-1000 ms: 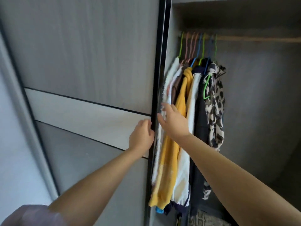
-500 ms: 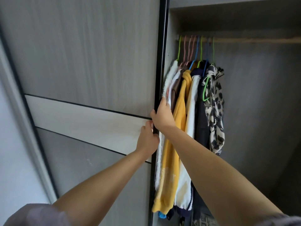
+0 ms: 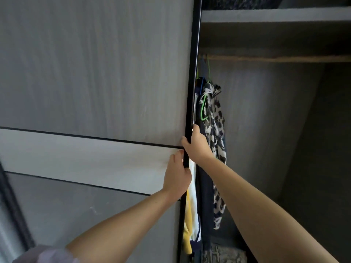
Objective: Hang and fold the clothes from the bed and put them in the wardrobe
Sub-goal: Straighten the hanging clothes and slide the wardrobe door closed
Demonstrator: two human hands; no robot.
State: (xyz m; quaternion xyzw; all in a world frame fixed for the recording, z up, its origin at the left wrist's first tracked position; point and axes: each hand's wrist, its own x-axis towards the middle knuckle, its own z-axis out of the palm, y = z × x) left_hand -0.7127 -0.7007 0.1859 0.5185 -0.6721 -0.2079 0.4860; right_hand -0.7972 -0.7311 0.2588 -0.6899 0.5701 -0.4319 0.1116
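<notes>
1. The grey sliding wardrobe door [image 3: 91, 82] covers the left side.
2. Hanging clothes [image 3: 213, 133] sit on the rail's left end, beside the door's black edge.
3. Both hands grip that edge: right hand [image 3: 197, 147] above, left hand [image 3: 176, 177] below.

single head view, worn by the person, facing forward and slightly up at the wardrobe door [image 3: 95, 82] from close range, arm's reach. door fills the frame to the side of the left hand [image 3: 177, 177]; beyond the right hand [image 3: 197, 145] the open bay shows, hanging rail [image 3: 275, 58] above the grip. no second view, so no overlap.
</notes>
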